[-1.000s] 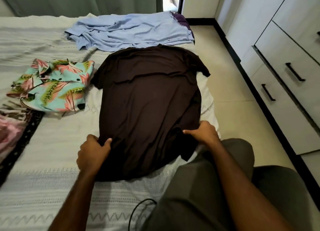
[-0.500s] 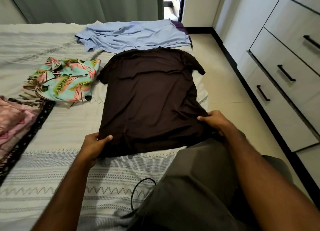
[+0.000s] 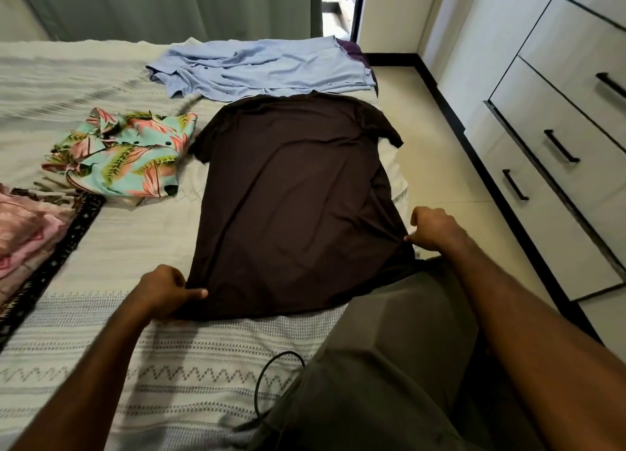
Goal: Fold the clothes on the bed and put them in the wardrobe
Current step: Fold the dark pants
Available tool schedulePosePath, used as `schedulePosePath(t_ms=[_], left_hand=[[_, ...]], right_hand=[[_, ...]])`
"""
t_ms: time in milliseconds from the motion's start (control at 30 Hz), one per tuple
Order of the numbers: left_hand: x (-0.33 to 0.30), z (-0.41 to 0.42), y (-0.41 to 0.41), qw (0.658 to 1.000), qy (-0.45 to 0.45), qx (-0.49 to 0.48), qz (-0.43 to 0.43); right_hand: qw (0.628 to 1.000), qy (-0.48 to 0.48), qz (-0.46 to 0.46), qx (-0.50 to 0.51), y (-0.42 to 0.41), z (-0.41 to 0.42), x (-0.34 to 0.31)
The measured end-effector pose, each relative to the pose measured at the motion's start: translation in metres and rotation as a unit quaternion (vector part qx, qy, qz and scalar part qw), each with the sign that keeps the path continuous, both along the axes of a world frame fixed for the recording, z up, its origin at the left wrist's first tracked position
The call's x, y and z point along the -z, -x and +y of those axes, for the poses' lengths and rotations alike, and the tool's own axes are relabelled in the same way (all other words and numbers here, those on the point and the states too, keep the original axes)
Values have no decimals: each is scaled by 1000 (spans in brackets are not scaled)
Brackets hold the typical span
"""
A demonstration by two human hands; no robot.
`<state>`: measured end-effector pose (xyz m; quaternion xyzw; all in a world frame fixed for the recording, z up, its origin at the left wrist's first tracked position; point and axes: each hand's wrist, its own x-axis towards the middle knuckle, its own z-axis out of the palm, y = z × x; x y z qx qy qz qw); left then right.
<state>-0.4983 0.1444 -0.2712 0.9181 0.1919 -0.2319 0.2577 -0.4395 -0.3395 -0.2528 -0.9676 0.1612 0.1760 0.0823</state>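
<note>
A dark brown T-shirt (image 3: 294, 196) lies spread flat on the bed (image 3: 111, 247), collar away from me. My left hand (image 3: 166, 289) pinches its near left hem corner. My right hand (image 3: 435, 229) grips the near right hem corner at the bed's right edge. A light blue shirt (image 3: 257, 66) lies crumpled at the far end. A folded floral shirt (image 3: 122, 154) sits left of the brown one. Pink clothes (image 3: 23, 230) on a dark patterned cloth lie at the far left. The wardrobe drawers (image 3: 555, 152) stand to the right.
My knee in grey trousers (image 3: 379, 366) rests on the bed's near right corner. A black cable (image 3: 267, 383) loops beside it. Tiled floor (image 3: 437, 166) runs between bed and wardrobe. A green curtain (image 3: 169, 7) hangs behind the bed.
Both hands have pulled the brown shirt's hem apart and toward me, stretching it flatter. The right hand moved out to the bed's right edge.
</note>
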Motion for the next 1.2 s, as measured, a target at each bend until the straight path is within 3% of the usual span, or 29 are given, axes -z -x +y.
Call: schedulePosePath(t_ms=[67, 167, 300, 433, 533, 633, 767, 900, 1000, 1200], left_hand=[[-3, 1, -20, 996, -80, 25, -30], [3, -3, -58, 991, -101, 32, -83], [12, 1, -117, 984, -65, 12, -165], [19, 8, -155, 977, 73, -27, -198], [19, 8, -176, 969, 22, -1, -244], [7, -3, -211, 942, 4, -33, -335], [-5, -14, -269, 963, -14, -89, -254], [0, -14, -324, 947, 100, -257, -166], [10, -18, -344, 933, 139, -296, -152], [15, -37, -357, 930, 85, -295, -203]], right_hand=[[998, -3, -56, -7, -11, 16, -6], [994, 1, -102, -51, -31, 51, -15], [981, 0, -124, -147, -71, 104, -23], [967, -48, -142, -207, -114, 158, -30], [957, -90, -151, -230, -146, 195, -30], [960, -103, -94, -244, -181, 215, -11], [964, -111, -89, -223, -206, 223, 20], [962, -101, -30, -250, -216, 223, 55], [965, -96, -44, -239, -211, 224, 75], [967, -96, -41, -234, -215, 220, 80]])
